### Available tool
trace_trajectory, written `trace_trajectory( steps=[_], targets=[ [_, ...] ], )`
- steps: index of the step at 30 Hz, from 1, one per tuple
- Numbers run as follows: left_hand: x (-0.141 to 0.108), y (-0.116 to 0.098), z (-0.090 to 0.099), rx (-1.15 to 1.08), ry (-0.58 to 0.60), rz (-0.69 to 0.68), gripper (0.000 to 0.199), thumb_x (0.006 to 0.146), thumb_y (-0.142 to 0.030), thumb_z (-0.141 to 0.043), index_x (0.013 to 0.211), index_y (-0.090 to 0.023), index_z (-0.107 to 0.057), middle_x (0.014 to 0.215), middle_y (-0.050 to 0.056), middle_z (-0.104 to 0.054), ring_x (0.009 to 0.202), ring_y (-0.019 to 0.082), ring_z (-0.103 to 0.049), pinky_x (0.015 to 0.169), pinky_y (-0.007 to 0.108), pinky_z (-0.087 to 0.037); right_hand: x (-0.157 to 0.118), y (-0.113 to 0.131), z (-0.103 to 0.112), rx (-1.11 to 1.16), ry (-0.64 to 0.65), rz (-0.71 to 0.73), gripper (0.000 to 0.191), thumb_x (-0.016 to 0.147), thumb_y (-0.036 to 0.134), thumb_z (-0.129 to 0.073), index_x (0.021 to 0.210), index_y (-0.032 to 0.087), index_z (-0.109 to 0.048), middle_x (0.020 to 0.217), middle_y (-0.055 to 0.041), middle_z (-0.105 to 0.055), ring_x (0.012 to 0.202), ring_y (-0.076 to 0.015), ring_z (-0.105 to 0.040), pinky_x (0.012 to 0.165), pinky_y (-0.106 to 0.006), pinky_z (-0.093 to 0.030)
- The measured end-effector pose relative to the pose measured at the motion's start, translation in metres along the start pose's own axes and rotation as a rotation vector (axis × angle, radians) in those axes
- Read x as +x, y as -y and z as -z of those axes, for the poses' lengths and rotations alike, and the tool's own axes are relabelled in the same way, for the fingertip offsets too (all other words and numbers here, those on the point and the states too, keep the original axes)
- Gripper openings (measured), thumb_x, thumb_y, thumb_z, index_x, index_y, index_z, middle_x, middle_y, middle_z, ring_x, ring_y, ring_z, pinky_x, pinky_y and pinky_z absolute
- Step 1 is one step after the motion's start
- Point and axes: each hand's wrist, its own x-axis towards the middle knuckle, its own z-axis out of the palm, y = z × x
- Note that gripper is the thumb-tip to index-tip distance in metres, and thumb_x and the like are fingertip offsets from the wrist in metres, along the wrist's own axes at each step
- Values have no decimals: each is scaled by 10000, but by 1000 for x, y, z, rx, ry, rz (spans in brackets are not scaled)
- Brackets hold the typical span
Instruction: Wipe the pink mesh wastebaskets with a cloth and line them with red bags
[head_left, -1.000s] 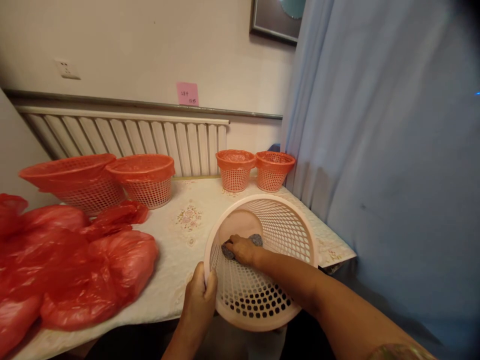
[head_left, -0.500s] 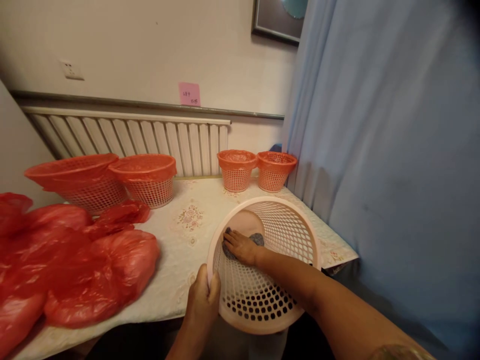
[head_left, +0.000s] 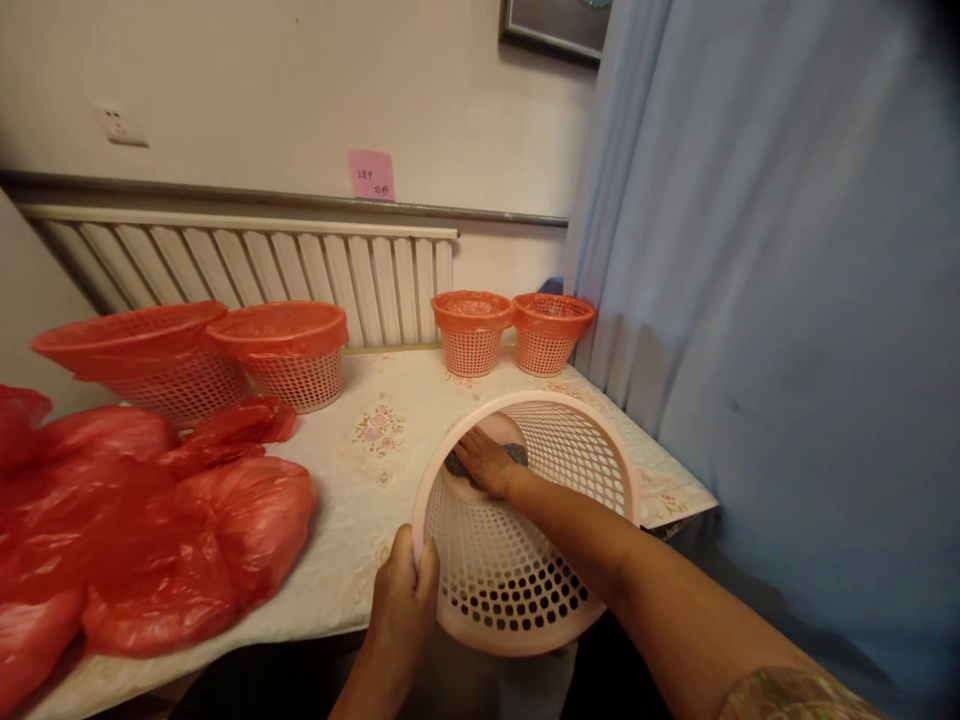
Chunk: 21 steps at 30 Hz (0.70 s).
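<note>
A pale pink perforated plastic basket (head_left: 517,642) lies tilted at the table's front edge, its mouth facing me. My left hand (head_left: 405,585) grips the rim on the left side, thumb against the inner wall and fingers outside. Deep in the basket, my right hand (head_left: 486,462) presses a dark grey cloth (head_left: 516,453) against the solid bottom. Parts of the cloth stick out on both sides of the hand, and the palm hides the rest.
Red plastic bags (head_left: 172,520) lie heaped on the left of the cloth-covered table (head_left: 352,490). Behind stand two larger baskets (head_left: 296,380) and two smaller baskets (head_left: 471,350), lined with red bags. A blue curtain (head_left: 765,300) hangs at the right; a radiator (head_left: 375,290) runs along the wall.
My right hand has slid the cloth a little upward over the basket's bottom, baring the bottom's lower part. The left hand keeps its hold on the rim. The view has shifted slightly.
</note>
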Motion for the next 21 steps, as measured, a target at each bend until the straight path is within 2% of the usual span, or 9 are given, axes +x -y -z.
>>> trace_trajectory(
  steps=[5, 8, 14, 17, 21],
  targets=[
    [0, 4, -1, 11, -2, 30, 228, 841, -415, -338, 723, -242, -428, 593, -16, -520, 578, 184, -512, 552, 286, -398, 1, -15, 3, -45, -27, -187, 528, 883, 93, -405, 1405, 89, -326, 1486, -180, -309, 1379, -240, -241, 1153, -428, -145],
    [0, 9, -4, 17, -23, 27, 229, 847, -416, -348, 717, -243, -425, 596, -23, -516, 577, 178, -505, 553, 280, -385, -6, -18, 3, -79, -22, -333, 485, 903, 109, -375, 1384, 54, -343, 1489, -207, -288, 1366, -262, -260, 1139, -447, -163],
    [0, 22, -13, -14, -78, -11, 247, 868, -419, -363, 707, -243, -430, 584, -40, -503, 565, 163, -485, 545, 264, -367, -15, -11, 2, -123, 72, -593, 387, 918, 142, -393, 1275, 13, -467, 1339, -281, -439, 1194, -306, -473, 996, -447, -372],
    [0, 23, -15, -14, -82, -12, 242, 870, -414, -365, 715, -243, -437, 590, -37, -514, 573, 164, -489, 549, 263, -368, -17, -7, 1, -116, 170, -673, 338, 917, 240, -505, 1201, 60, -539, 1236, -216, -535, 1101, -274, -549, 913, -420, -453],
    [-1, 19, -16, -26, -79, -4, 240, 865, -413, -368, 708, -243, -432, 582, -39, -515, 561, 162, -488, 540, 262, -360, -22, -4, -2, -84, 287, -719, 357, 892, 356, -588, 1170, 134, -560, 1197, -103, -570, 1048, -218, -580, 894, -426, -492]
  ],
)
